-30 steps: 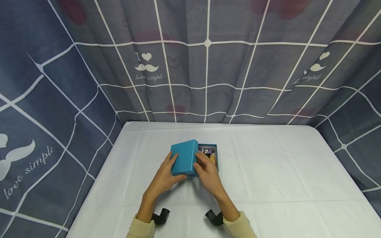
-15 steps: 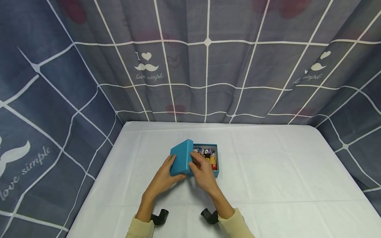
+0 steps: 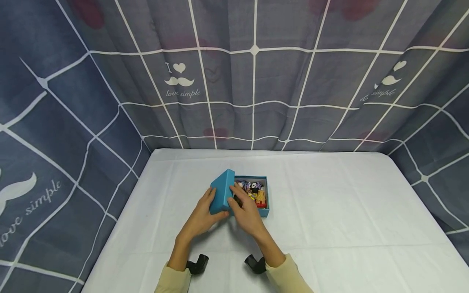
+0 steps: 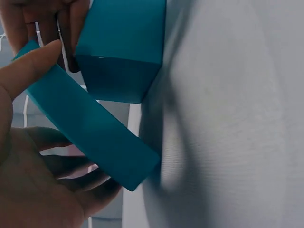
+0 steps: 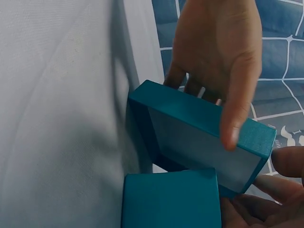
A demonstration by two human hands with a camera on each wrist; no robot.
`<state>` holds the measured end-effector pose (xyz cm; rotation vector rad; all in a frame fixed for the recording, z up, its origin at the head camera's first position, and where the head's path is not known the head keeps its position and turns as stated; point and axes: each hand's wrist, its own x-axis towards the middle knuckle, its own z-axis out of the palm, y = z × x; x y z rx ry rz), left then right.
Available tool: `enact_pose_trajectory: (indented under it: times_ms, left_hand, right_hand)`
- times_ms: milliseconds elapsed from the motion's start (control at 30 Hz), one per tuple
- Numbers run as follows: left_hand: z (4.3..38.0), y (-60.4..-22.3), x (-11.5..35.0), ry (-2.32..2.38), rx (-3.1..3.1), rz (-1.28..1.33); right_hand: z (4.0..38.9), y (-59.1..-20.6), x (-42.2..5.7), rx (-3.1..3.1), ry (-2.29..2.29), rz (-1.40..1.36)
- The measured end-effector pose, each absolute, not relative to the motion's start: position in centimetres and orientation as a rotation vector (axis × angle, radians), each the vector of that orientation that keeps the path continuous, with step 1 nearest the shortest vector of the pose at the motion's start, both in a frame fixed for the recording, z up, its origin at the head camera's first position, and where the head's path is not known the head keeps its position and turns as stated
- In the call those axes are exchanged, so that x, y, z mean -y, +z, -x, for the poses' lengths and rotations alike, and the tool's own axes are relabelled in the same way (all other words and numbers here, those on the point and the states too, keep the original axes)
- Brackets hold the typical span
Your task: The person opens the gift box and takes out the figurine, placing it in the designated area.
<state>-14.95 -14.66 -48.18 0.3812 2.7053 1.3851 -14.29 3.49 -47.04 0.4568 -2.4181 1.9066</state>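
Note:
A blue box lid [image 3: 222, 192] stands tilted on its side at the left of a blue box [image 3: 264, 212]. My left hand [image 3: 201, 209] grips the lid, its thumb on the near side wall and the fingers across the outer face. With thumb and fingers, my right hand [image 3: 247, 208] holds the lid's right edge, between lid and box. In the right wrist view the lid's pale inside [image 5: 204, 142] faces the box. Several small colourful figurines [image 3: 256, 190] lie in the box; the hand and lid hide part of them.
A white cloth [image 3: 329, 211] covers the table under the box. Grey-blue checked curtains [image 3: 234, 81] enclose the back and sides. Black wrist-worn devices [image 3: 198, 264] sit at both wrists, by the light sleeves [image 3: 174, 280].
The lid has tilted further upright and shifted slightly left, uncovering more of the box and its figurines. My right hand has moved left with it; the left hand stays nearly in place.

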Motion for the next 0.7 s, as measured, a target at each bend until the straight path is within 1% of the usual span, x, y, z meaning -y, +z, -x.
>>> enact_pose_trajectory:
  times_ms: [267, 700]
  left_hand:
    - [14.4, -46.9, 14.7, 1.486, -2.583, -0.406]
    - [14.5, -46.1, 15.3, 1.527, -2.69, -0.268]
  right_hand:
    - [14.1, -47.3, -3.0, 2.439, 1.87, -0.443]
    - [14.1, -47.0, -2.5, 2.426, 1.892, -0.45]
